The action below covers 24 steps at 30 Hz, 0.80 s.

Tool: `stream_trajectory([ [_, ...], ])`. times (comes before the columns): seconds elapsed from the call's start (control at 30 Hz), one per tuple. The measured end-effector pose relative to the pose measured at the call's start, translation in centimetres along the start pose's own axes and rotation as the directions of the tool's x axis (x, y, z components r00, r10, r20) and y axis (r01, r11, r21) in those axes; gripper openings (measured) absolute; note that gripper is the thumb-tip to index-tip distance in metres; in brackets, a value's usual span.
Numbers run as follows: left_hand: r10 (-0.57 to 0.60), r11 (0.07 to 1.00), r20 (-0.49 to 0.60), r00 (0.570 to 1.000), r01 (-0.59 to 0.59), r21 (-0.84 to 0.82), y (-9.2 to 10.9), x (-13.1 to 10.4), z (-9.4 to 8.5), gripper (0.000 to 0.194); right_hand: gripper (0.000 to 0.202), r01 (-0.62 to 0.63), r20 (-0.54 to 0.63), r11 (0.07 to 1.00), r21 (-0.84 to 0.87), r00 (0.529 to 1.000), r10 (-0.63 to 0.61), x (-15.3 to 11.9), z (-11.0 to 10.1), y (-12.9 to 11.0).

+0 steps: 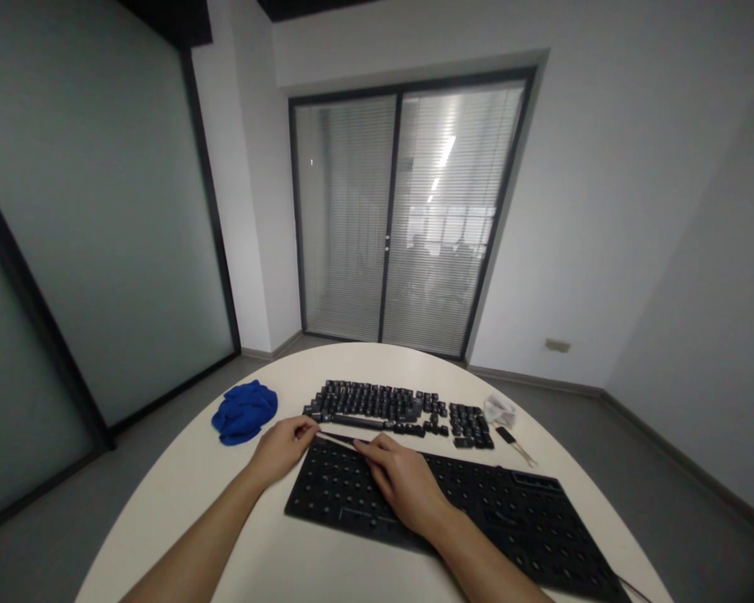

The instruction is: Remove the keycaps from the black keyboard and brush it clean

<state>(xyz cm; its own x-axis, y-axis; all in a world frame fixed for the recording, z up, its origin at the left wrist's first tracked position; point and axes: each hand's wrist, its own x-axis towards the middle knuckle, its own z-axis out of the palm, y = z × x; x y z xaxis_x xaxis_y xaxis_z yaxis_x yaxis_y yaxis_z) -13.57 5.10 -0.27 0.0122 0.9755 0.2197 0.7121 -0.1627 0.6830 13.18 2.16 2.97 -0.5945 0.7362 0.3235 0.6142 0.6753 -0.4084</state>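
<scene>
A black keyboard base [521, 523] without its keycaps lies at a slant near the front of the table. Over its upper left part runs a thin pale stick [338, 440]. My left hand [282, 450] pinches the stick's left end beside the base's top left corner. The fingers of my right hand [405, 481] are closed on its other end, above the left half of the base. Behind both hands, loose black keycaps [370, 400] are laid out in rows, with a separate block of keycaps [471, 425] at the right.
A crumpled blue cloth [245, 410] lies at the left of the round table [188, 481]. At the right are a crumpled whitish wad [499, 410] and a small tool [516, 445] with a dark head. A cable [633, 589] leaves the base at lower right.
</scene>
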Motion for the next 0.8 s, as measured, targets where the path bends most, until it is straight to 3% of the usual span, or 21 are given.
stream_trajectory([
  [0.2,0.019,1.000,0.000,1.000,-0.019,0.001,-0.39,0.19,0.15,0.032,0.047,-0.022,-0.051,1.000,0.009,0.998,0.022,0.10,0.11,-0.03],
  [0.37,0.009,1.000,-0.005,1.000,-0.009,0.003,-0.41,0.17,0.08,0.031,0.047,0.044,-0.059,0.998,0.038,0.997,-0.042,0.22,0.37,0.06],
  [0.53,0.018,1.000,-0.003,1.000,-0.018,-0.004,-0.28,0.02,-0.04,0.032,0.044,-0.028,-0.110,0.998,0.064,0.993,0.035,0.18,0.71,0.28],
  [0.8,0.013,0.999,0.010,1.000,-0.013,-0.032,-0.06,-0.04,-0.24,0.033,0.042,-0.016,-0.114,0.998,0.055,0.993,0.022,0.20,0.82,0.48],
])
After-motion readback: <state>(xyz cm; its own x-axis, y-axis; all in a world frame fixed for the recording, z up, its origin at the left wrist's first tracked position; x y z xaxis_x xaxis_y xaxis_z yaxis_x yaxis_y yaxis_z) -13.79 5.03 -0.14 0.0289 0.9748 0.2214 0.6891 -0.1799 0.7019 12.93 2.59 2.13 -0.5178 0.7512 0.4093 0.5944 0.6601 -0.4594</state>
